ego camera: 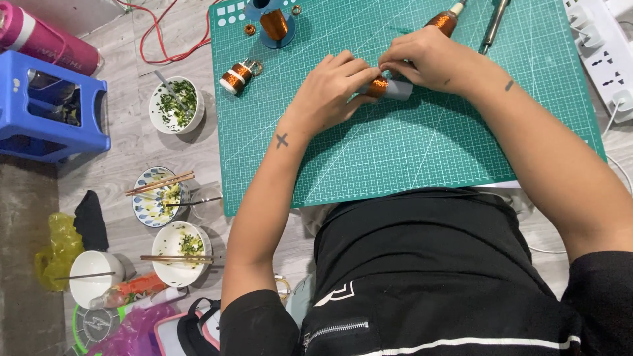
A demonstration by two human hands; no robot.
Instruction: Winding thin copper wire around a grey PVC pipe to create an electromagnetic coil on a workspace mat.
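Both hands meet over a small copper-wound coil on the green cutting mat.

The left hand (330, 92) and right hand (425, 60) are both closed in a pinch on the copper coil (378, 86) with its pale tube, which lies on the cutting mat (422, 145) between their fingertips. Left of the left hand lie a double coil (236, 75) and a blue spool stand (272, 25). Beyond the right hand lies another wound coil (443, 21) beside a metal tool (494, 24). A power strip (606, 53) lies further right. Bowls with chopsticks (158, 198) stand on the floor, well left.
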